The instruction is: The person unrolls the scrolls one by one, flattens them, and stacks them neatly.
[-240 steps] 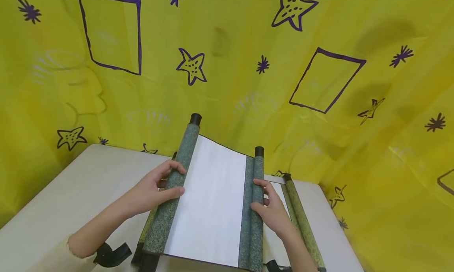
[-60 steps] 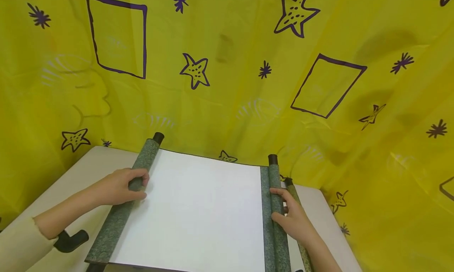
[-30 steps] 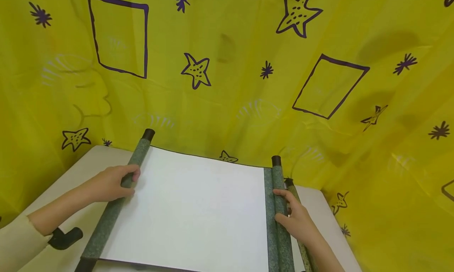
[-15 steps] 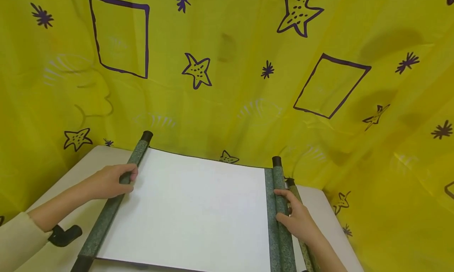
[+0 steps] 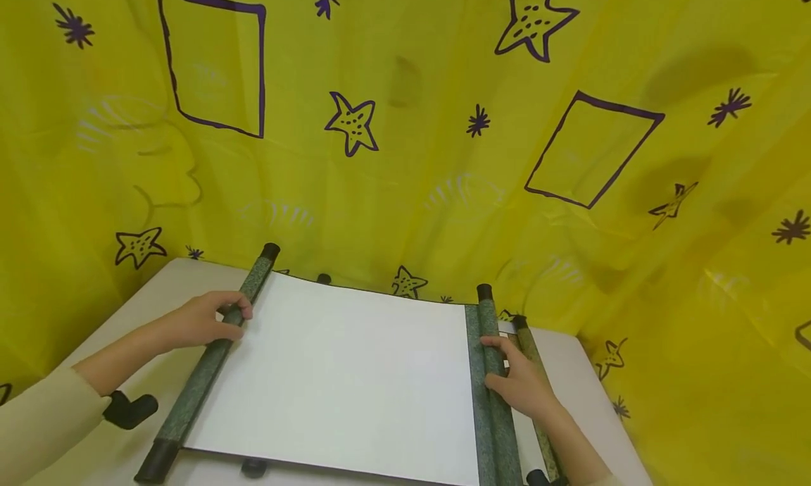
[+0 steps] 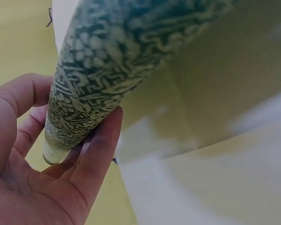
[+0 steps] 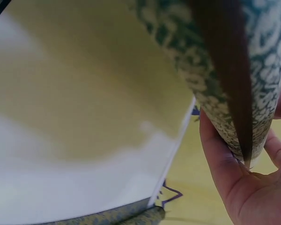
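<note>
A hanging scroll [image 5: 355,373] is spread out between both hands, its blank white face up and its two rollers wrapped in green patterned brocade with dark end knobs. My left hand [image 5: 199,324] grips the left roller, thumb on the near side and fingers curled over it; the left wrist view shows the patterned roller [image 6: 98,70] between thumb and fingers. On the other side, my right hand [image 5: 522,384] holds the right roller, beside a green brocade strip. From below, in the right wrist view, a brown band runs along that roller [image 7: 264,70].
Underneath lies a second scroll with an olive brocade roller [image 5: 529,345] at right, mostly hidden. Dark knobs [image 5: 254,468] poke out below the sheet. The pale table [image 5: 158,285] ends at a yellow cloth [image 5: 405,211] with purple drawings. A black wrist mount [image 5: 129,410] hangs under the left forearm.
Since eight seconds ago the left roller has moved far left and the scroll has unrolled wider. In the last half second the rollers came slightly closer together, and knobs underneath came into sight.
</note>
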Demonstrator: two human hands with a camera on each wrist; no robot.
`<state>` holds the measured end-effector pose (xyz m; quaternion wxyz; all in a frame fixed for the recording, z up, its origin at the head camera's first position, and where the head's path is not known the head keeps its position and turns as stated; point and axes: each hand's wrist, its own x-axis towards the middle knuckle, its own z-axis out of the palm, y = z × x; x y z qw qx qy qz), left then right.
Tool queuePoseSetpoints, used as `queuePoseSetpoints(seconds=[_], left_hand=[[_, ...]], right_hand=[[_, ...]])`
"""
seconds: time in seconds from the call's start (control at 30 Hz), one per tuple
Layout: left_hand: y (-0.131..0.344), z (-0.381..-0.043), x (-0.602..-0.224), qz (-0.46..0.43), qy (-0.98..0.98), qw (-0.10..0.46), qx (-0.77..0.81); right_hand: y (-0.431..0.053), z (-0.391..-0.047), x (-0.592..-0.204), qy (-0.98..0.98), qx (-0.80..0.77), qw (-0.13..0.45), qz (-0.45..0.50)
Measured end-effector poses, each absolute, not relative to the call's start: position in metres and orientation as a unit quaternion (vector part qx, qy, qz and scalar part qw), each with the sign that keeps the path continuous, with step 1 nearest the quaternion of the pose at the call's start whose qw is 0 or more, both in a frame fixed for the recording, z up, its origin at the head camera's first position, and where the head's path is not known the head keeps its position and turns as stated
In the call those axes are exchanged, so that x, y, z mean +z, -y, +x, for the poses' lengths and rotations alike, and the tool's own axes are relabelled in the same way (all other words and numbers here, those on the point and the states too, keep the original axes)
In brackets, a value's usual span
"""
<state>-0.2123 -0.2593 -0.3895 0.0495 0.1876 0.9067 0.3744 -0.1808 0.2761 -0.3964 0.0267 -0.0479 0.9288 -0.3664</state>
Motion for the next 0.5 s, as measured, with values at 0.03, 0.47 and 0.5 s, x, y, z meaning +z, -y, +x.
queuePoseSetpoints(seconds=[0.03,0.47,0.5], left_hand=[[0.260,-0.214,-0.392,0.182,-0.906,0.057,0.377],[0.256,-0.232,-0.420,0.139,-0.896,0.121,0.404],[0.255,-0.233,-0.422,0.137,-0.900,0.118,0.397]], right_hand=[[-0.276,-0.183,-0.399,-0.927,-0.370,0.031,-0.046],[-0.271,-0.209,-0.429,-0.940,-0.335,0.025,-0.061],[-0.270,-0.210,-0.431,-0.942,-0.328,0.026,-0.061]])
